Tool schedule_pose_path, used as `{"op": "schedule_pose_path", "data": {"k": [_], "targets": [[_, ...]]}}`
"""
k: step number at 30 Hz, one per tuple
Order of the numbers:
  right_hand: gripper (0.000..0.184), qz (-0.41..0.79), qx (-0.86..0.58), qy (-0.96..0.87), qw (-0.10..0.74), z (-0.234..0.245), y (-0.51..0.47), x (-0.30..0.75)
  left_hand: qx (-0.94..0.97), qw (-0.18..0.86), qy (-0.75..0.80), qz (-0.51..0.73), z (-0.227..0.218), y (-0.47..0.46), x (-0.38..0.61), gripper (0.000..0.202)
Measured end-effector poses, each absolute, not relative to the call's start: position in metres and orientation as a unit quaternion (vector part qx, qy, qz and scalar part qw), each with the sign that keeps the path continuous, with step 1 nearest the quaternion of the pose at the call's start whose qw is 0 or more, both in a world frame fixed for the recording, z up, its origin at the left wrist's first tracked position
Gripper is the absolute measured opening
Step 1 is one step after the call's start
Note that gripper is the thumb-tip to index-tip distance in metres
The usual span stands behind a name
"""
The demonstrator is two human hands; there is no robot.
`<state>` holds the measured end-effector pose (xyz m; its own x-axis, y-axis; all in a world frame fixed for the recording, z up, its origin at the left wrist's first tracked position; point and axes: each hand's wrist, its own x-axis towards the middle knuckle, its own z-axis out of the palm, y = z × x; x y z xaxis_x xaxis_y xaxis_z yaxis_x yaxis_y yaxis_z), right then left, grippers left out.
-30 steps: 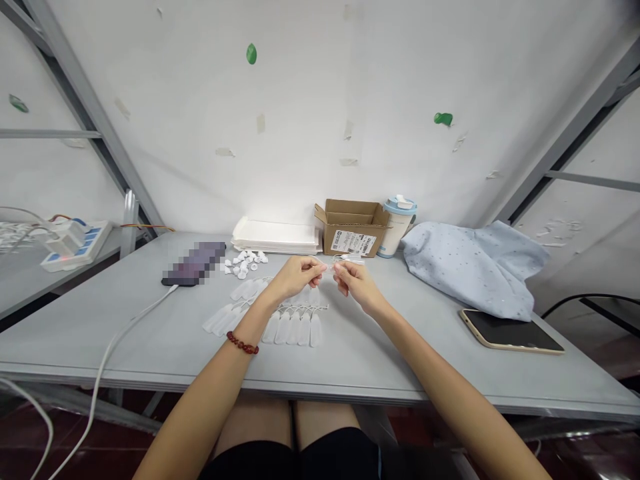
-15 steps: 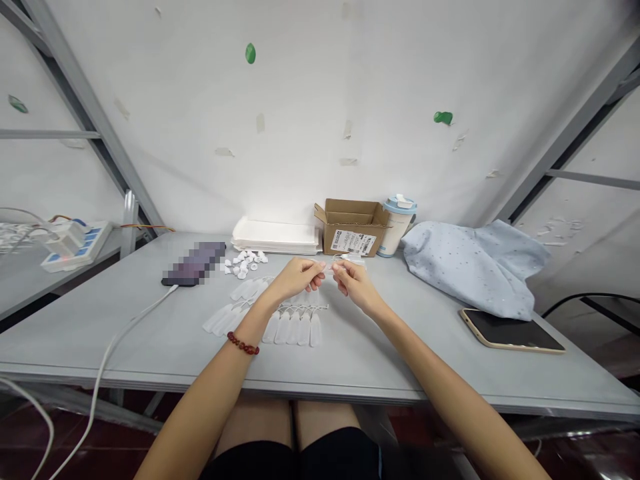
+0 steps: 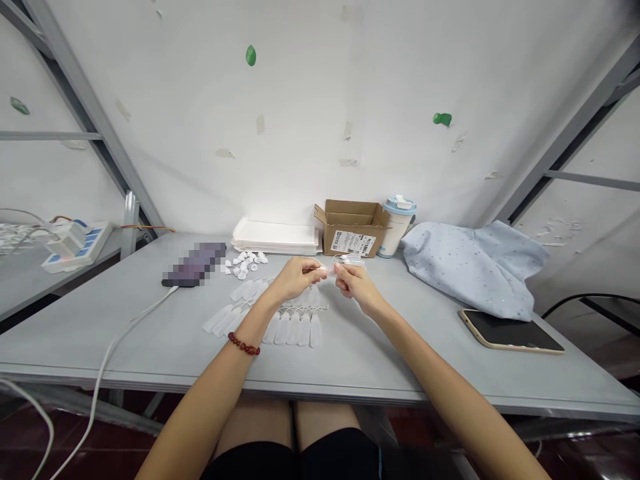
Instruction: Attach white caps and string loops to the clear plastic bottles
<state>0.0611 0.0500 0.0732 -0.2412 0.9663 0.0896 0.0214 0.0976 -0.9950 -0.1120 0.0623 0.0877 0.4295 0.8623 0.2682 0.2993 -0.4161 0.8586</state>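
Over the middle of the table my left hand (image 3: 295, 277) and my right hand (image 3: 356, 280) face each other, fingertips pinched. Between them is a small clear plastic piece (image 3: 330, 270), held from both sides; its exact kind is too small to make out. Under and beside my left forearm lie rows of flat translucent white tags (image 3: 300, 329) with thin white cords at their top ends. A loose pile of small white plastic caps (image 3: 243, 263) sits to the left of my left hand. Just behind my right hand lies a clear plastic bag (image 3: 356, 261), partly hidden.
Along the wall stand a stack of white sheets (image 3: 275, 237), an opened cardboard box (image 3: 353, 227) and a lidded cup (image 3: 397, 227). On the right are a pale blue cloth (image 3: 475, 267) and a phone (image 3: 510, 331). A cabled, blurred-out device (image 3: 195, 265) lies left.
My fingertips have drawn slightly apart and more of the clear plastic piece shows between them. My left fingers have straightened a little. The things on the table stay put.
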Motion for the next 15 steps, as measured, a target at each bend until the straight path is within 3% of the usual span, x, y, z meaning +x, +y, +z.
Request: {"op": "schedule_pose_path", "data": {"k": [8, 15], "targets": [[0.048, 0.499, -0.419, -0.602, 0.462, 0.0783, 0.0484, 0.0635, 0.729, 0.411, 0.408, 0.365, 0.0883, 0.0619, -0.1084, 0.041], [0.049, 0.468, -0.433, -0.621, 0.456, 0.0749, 0.0502, 0.0623, 0.717, 0.425, 0.419, 0.360, 0.0916, 0.0594, -0.1084, 0.041]]}}
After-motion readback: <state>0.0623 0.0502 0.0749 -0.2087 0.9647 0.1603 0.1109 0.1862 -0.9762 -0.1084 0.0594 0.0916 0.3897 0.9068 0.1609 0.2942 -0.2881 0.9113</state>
